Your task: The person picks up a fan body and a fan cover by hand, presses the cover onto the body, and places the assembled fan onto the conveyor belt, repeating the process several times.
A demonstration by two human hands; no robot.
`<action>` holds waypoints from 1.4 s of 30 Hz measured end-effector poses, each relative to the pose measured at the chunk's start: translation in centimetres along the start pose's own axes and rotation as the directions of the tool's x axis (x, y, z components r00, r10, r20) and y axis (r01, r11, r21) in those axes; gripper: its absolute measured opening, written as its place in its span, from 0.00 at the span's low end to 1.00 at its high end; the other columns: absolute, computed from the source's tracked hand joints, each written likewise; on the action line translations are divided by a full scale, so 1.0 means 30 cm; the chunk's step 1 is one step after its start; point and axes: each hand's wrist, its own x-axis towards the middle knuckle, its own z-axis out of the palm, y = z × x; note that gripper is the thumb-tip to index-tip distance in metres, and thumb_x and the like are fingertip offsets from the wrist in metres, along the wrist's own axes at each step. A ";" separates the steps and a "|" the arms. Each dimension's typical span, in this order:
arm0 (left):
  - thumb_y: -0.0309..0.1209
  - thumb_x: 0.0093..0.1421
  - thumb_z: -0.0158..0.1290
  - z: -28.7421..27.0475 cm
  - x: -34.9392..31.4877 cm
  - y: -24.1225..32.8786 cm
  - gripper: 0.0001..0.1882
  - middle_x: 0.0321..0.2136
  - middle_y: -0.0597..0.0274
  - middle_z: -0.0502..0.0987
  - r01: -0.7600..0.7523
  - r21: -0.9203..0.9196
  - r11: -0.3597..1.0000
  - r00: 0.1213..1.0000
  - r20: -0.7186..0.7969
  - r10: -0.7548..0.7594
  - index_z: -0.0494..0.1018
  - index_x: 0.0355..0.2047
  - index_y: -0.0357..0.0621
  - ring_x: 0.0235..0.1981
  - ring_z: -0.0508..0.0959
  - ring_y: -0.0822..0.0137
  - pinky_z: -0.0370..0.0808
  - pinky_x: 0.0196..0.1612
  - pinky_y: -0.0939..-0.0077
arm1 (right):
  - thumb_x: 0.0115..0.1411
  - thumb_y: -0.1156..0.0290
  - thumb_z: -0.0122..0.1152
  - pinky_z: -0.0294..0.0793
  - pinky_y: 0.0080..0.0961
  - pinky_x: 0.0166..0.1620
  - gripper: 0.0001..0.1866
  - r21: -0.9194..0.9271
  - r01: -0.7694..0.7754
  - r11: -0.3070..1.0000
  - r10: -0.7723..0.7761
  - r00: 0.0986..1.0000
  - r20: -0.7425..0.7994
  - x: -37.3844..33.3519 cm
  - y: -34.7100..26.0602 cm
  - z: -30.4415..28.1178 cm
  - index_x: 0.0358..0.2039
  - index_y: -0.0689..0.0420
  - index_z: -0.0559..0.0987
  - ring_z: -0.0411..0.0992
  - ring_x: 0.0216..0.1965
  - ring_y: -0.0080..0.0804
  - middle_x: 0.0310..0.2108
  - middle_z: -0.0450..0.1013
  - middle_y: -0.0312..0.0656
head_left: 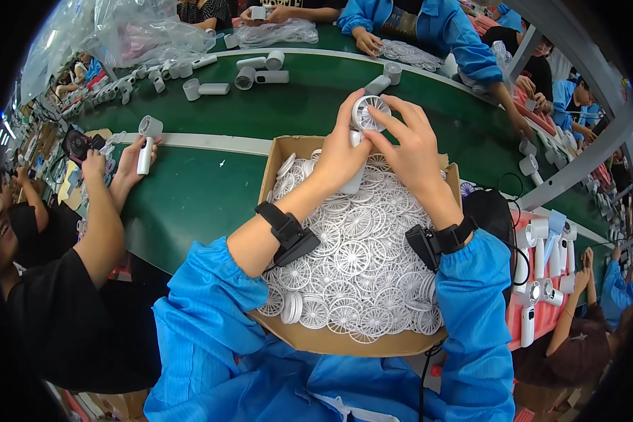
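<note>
Above the far part of the cardboard box (pixel 299 339), my left hand (pixel 339 158) is closed round a white handheld fan (pixel 354 181), its round head tilted up. The fingers of my right hand (pixel 409 144) press on the rim and face of that head, where a spoked white grille (pixel 371 112) shows. Whether the grille is seated in the head cannot be made out. Below both hands, the box is heaped with loose white spoked fan grilles (pixel 352 258), some stacked on edge. Black straps with small devices sit on both my wrists.
A green conveyor belt (pixel 211 116) beyond the box carries several white fans (pixel 260 76). At left, a co-worker's hand (pixel 128 165) holds another fan (pixel 146 144). On the right, a pink tray (pixel 515 330) holds several fans beside a black cable. A grey metal frame (pixel 577 165) slants across the upper right.
</note>
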 end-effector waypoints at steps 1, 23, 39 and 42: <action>0.21 0.57 0.48 -0.001 0.000 0.000 0.37 0.46 0.48 0.72 0.003 0.005 1.000 1.000 0.004 -0.003 0.48 0.64 0.55 0.42 0.78 0.59 0.75 0.42 0.70 | 0.44 0.71 0.70 0.70 0.32 0.48 0.20 -0.004 0.010 1.000 -0.010 1.000 0.001 0.001 0.004 0.001 0.40 0.55 0.81 0.70 0.46 0.42 0.45 0.72 0.45; 0.31 0.64 0.48 0.013 0.004 0.080 0.31 0.37 0.62 0.74 0.101 -0.194 0.976 0.980 0.190 -0.063 0.51 0.65 0.52 0.24 0.73 0.78 0.72 0.24 0.85 | 0.63 0.64 0.55 0.72 0.21 0.43 0.20 0.752 -0.549 0.364 0.517 0.791 0.327 -0.011 0.075 0.049 0.53 0.60 0.70 0.71 0.42 0.22 0.40 0.74 0.41; 0.31 0.58 0.55 -0.054 0.048 -0.043 0.27 0.37 0.60 0.79 0.268 -0.193 0.944 0.954 -0.082 -0.288 0.64 0.57 0.41 0.31 0.72 0.76 0.70 0.36 0.83 | 0.58 0.60 0.50 0.70 0.44 0.51 0.23 -0.928 -0.330 0.171 0.971 0.218 0.102 -0.582 1.333 -0.747 0.53 0.57 0.71 0.69 0.52 0.55 0.48 0.72 0.55; 0.31 0.57 0.56 -0.051 0.045 0.004 0.27 0.37 0.60 0.79 0.341 -0.309 0.888 0.930 -0.025 -0.366 0.64 0.57 0.41 0.33 0.72 0.75 0.70 0.38 0.82 | 0.57 0.60 0.53 0.70 0.48 0.48 0.19 -0.951 -0.218 0.219 0.929 0.344 0.135 -0.664 1.402 -0.787 0.42 0.60 0.77 0.71 0.46 0.57 0.45 0.73 0.55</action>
